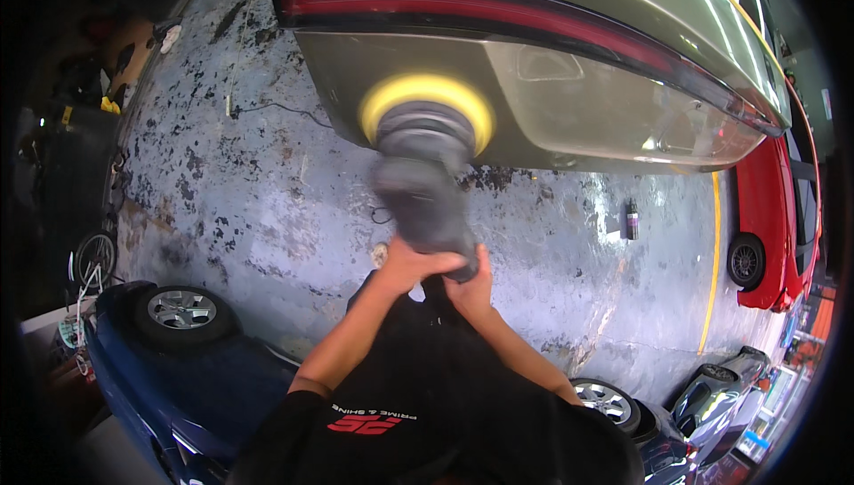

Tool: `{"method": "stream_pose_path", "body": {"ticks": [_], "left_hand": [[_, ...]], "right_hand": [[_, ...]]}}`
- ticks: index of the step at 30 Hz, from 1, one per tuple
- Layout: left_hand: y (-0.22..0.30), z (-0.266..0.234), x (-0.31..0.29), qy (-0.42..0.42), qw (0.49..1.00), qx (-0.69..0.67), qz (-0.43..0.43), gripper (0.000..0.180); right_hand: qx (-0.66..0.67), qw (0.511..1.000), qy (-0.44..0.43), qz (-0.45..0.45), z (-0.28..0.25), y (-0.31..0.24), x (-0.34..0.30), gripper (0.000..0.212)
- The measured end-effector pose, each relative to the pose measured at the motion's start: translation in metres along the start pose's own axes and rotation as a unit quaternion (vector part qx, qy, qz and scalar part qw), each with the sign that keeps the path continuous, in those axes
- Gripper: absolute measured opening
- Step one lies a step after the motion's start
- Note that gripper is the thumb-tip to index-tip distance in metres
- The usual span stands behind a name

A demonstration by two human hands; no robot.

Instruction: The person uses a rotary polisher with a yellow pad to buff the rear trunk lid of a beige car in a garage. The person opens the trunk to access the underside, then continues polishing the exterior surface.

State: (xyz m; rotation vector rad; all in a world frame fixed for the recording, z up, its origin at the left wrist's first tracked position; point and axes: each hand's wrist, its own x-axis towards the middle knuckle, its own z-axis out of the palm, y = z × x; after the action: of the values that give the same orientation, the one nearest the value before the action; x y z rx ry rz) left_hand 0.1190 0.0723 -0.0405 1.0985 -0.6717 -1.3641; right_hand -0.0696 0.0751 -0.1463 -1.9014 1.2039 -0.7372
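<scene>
Both my hands are closed around the rear end of a black car polisher (427,196), held out in front of my chest. My left hand (416,269) wraps the grip from the left side, its thumb lying across the top. From the right, my right hand (471,285) clasps the same end. At the polisher's far end a round yellow foam pad (471,98) lies against the olive-grey rear panel (342,67) of a car. Pad and polisher body are smeared by motion. Above the panel runs a long red tail light strip (463,15).
A dark bottle (632,220) stands on the worn grey floor (258,191) at right. A thin cable (283,107) runs left of the car. Behind me is a dark blue car (196,378); a red car (763,191) stands far right. A bicycle (94,258) is at left.
</scene>
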Motion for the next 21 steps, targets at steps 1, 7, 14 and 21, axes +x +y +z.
{"method": "stream_pose_path", "body": {"ticks": [1,7,14,21], "left_hand": [[0.009,0.014,0.01,-0.041,0.991,0.124,-0.022,0.088],[0.017,0.041,0.035,-0.105,0.966,0.235,-0.018,0.099],[0.044,-0.087,0.012,-0.082,0.995,0.056,-0.023,0.071],[0.031,-0.05,0.001,-0.061,0.99,0.124,-0.025,0.069]], "right_hand": [[0.05,0.998,0.03,0.023,-0.001,0.002,-0.007,0.09],[0.271,0.952,0.106,0.097,0.037,-0.009,-0.023,0.084],[0.023,0.996,0.084,0.008,0.091,-0.065,0.012,0.108],[0.102,0.986,0.079,0.107,0.079,-0.043,-0.015,0.103]]}}
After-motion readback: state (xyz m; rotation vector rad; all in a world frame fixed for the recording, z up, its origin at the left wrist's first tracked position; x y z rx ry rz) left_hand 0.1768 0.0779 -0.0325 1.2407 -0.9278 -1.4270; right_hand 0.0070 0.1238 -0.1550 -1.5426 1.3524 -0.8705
